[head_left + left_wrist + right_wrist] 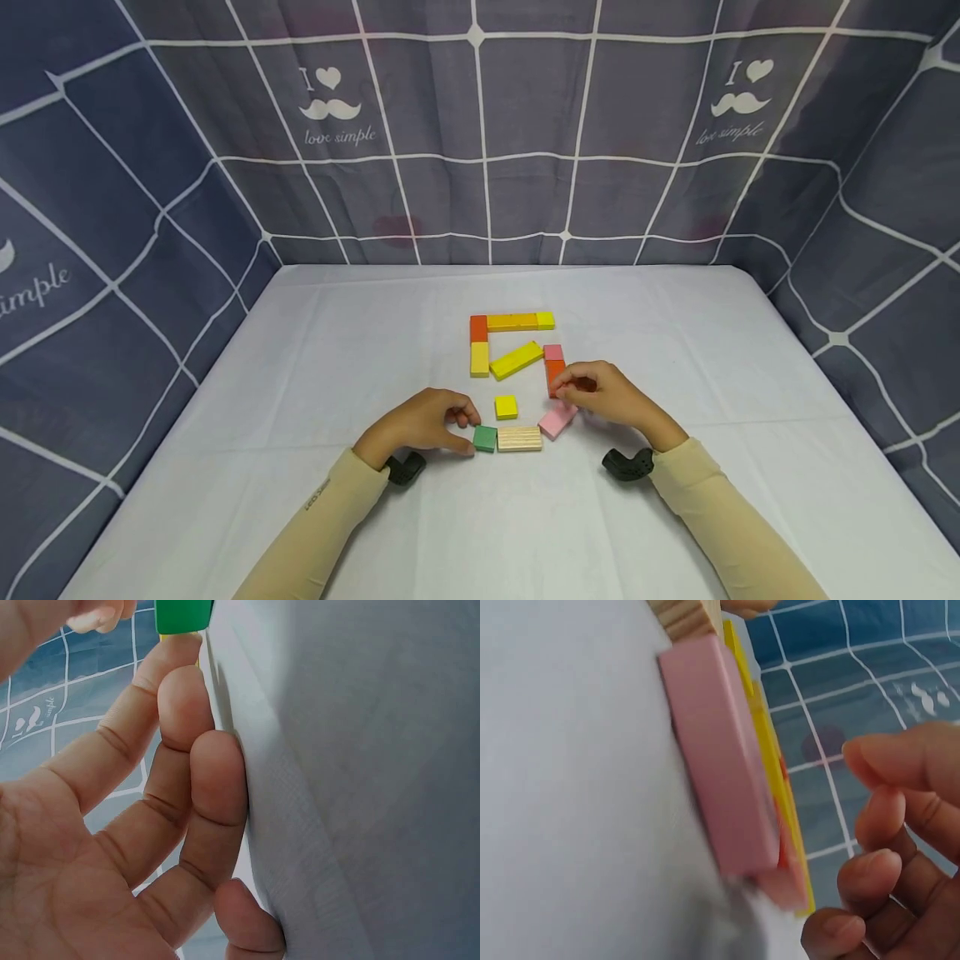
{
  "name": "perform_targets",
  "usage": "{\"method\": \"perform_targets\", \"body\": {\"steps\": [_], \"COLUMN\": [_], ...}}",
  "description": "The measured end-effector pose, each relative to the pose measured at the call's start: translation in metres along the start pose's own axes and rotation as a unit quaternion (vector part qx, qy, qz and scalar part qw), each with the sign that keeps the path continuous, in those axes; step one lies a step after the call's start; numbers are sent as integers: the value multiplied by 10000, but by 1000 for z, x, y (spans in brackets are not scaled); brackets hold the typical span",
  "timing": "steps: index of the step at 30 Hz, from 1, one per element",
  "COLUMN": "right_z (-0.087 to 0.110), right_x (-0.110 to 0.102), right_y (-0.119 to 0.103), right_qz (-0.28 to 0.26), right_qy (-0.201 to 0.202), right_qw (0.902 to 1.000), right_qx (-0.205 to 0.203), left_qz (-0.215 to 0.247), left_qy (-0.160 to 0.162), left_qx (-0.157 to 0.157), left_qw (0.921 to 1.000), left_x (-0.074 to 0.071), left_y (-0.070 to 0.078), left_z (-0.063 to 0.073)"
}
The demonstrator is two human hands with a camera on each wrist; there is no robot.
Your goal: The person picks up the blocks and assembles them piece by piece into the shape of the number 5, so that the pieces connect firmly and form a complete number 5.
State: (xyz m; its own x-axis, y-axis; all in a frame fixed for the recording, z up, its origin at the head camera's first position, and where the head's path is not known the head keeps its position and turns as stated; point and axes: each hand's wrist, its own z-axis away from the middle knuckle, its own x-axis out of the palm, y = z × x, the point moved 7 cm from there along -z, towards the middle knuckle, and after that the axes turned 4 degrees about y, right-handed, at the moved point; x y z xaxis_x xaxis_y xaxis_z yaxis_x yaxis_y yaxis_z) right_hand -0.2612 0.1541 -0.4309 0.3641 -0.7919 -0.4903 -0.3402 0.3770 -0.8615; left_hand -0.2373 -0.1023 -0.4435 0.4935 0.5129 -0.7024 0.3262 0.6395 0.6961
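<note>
My left hand rests beside a small green block. In the left wrist view its loosely bent fingers lie along the cloth, the foremost fingertip right at the green block. My right hand hovers over a tilted pink block and a red block. The right wrist view shows relaxed fingers apart from the pink block, with nothing held. Between green and pink lies a ridged wooden block, and a yellow square block sits just behind it.
Farther back, an orange bar, a small yellow block, an orange-red block, and a yellow block form a corner. A yellow bar slants toward a small pink block. Checked curtains surround the white-clothed table.
</note>
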Motion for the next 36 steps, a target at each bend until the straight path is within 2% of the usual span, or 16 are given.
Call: {"method": "perform_targets", "body": {"steps": [3,7,15,21,30,36], "right_z": [3,5,9,11,10,9], "right_x": [-4,-7,-11,-12,-7,-6], "right_y": [7,14,31,41,43,41], "right_qz": [-231,-422,-638,-857,-703,-643], "right_qy": [-125,-261,-543,-796,-1016,-977], "right_qw": [9996,9987,9963,9931,9923,9930], "right_qx": [123,91,212,28,-107,-151], "left_qz": [15,54,148,119,196,230], "left_qy": [9,14,5,-19,-51,-119], "left_qx": [6,52,84,82,49,201], "left_qw": [10000,10000,9999,9999,9998,9995], "left_x": [-1,-1,-1,-1,-2,-5], "left_y": [0,1,2,1,-1,-1], "left_z": [0,1,2,2,3,3]}}
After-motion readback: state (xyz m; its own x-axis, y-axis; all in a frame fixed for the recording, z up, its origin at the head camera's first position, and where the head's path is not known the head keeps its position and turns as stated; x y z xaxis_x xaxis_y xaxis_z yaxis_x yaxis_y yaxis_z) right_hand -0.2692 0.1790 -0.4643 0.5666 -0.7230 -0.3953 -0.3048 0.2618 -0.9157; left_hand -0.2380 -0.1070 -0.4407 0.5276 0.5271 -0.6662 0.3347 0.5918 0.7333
